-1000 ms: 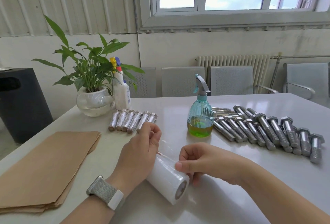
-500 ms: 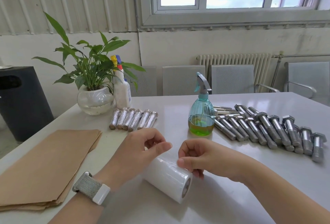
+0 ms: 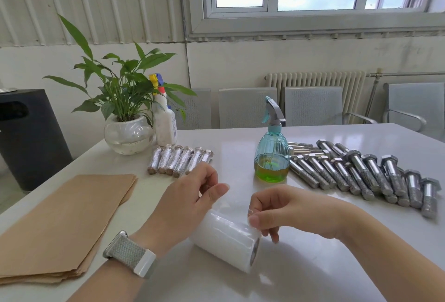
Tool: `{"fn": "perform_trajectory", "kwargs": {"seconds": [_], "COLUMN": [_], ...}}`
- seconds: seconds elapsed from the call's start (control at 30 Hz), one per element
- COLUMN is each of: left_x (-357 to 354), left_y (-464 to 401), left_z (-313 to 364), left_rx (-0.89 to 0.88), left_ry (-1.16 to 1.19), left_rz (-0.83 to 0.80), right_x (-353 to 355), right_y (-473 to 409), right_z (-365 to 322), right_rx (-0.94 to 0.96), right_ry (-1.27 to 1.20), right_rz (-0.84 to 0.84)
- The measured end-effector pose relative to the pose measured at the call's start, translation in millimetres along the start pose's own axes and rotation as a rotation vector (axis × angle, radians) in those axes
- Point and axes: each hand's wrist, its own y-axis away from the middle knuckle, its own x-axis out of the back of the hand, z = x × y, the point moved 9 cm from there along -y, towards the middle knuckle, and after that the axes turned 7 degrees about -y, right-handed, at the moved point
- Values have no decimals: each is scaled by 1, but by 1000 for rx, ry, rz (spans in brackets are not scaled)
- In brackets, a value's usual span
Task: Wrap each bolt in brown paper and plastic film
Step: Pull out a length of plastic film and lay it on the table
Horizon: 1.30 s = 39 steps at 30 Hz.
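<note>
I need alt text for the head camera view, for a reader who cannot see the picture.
Two hands work at a white roll of plastic film lying on a white table: the right hand pinches its edge, the left hand is beside it. Brown paper sheets lie left, wrapped bolts behind, bare bolts right.

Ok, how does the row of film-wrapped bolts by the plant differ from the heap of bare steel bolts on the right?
The film-wrapped bolts show crinkly silver covering with brown ends; the bare steel bolts show shiny shanks, threads and hex heads. The wrapped ones are few, in one neat row; the bare ones are many, partly overlapping. Both groups lie flat on the white table, untouched by either hand.
</note>
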Motion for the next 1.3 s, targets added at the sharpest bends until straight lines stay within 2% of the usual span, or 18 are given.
{"fn": "perform_trajectory", "kwargs": {"seconds": [0.13,0.33,0.6,0.77,0.83,0.93,1.03,1.17,1.3], "left_x": [0,4,8,10,9,-1,-17,-32,-37], "left_y": [2,1,-2,-8,-14,-22,-28,-32,-32], "left_z": [1,7,-13,-18,-11,7,27,47,49], "left_rx": [-18,-84,61,143,132,88,-8,-202,-257], "left_ry": [-6,-57,182,381,383,311,46,-380,-428], "left_rz": [-10,-6,-24,-78,-136,-291,-443,-453,-456], "right_x": [8,22,27,27,26,25,25,25,26], "right_y": [-1,-3,-1,0,0,0,0,0,0], "right_z": [-8,-5,-7,-9,-11,-12,-13,-13,-15], "right_rx": [90,82,65,73,78,87,96,101,115], "right_ry": [-37,-17,-13,31,48,64,72,74,81], "right_rz": [94,206,279,295,292,277,274,277,280]}}
